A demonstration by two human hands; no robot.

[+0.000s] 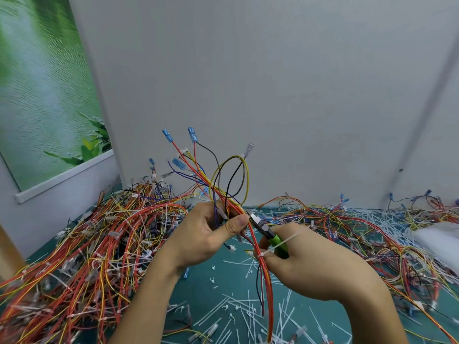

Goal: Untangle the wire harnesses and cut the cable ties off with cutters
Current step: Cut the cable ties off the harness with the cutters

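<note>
Fingers point(211, 206) of the left hand point(198, 237) curl round one harness point(267, 281) and pinch it against the thumb, holding it up in front of the chest, its upper ends fanning out above and its red and yellow tail hanging down to the surface point(218, 289). Beside it the right hand point(318, 264) grips the green handles of the cutters point(259, 224), whose metal nose points at the bundle just beside the left thumb; whether the blades are parted I cannot tell. A white cable tie point(260, 255) cinches the wires lower down, its tail lying across the right hand. Such a harness is likely light and floppy, its thin insulation easy to nick, so it is best held close to a tie, with the wires taut and the blades biting on plastic only. On the teal surface cut ties point(236, 311) lie scattered, with a deep pile of tangled harnesses point(99, 244) to the left and more harnesses point(372, 232) to the right, beside something white point(437, 242) that I cannot identify. Behind stands a plain grey wall point(273, 83), and a green leafy poster point(37, 95) hangs at the left.
</note>
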